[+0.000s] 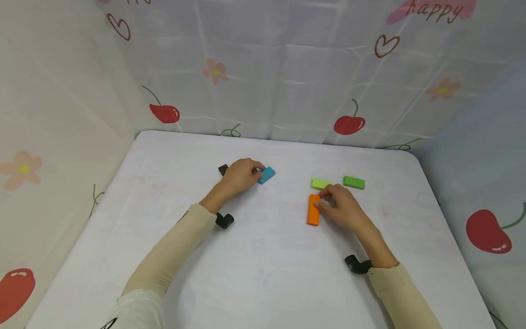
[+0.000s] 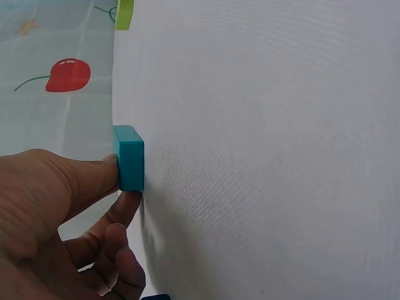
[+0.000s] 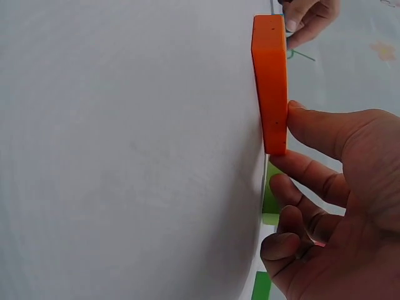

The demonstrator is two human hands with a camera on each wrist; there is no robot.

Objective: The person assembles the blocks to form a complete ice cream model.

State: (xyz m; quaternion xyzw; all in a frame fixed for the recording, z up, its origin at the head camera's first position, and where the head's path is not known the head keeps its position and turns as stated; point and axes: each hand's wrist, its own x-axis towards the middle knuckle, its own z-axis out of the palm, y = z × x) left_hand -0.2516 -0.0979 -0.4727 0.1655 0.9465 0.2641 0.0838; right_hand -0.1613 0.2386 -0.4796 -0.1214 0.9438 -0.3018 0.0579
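At the back middle of the table, my left hand (image 1: pixel 243 175) pinches a blue block (image 1: pixel 267 174) between thumb and index finger. The left wrist view shows the thumb on one side of this blue block (image 2: pixel 130 159) and a fingertip at its lower end. To the right, my right hand (image 1: pixel 342 206) holds an orange block (image 1: pixel 313 210) with thumb and index finger; the same orange block (image 3: pixel 271 87) stands out in the right wrist view. Just behind my right fingers lies a yellow-green block (image 1: pixel 320 183). A green block (image 1: pixel 354 183) rests farther right.
A dark block (image 1: pixel 223 169) lies partly hidden behind my left hand. In the left wrist view a dark blue piece (image 2: pixel 156 297) peeks in at the bottom edge. The white table (image 1: pixel 263 274) ends at a printed curtain (image 1: pixel 279 82) at the back and sides.
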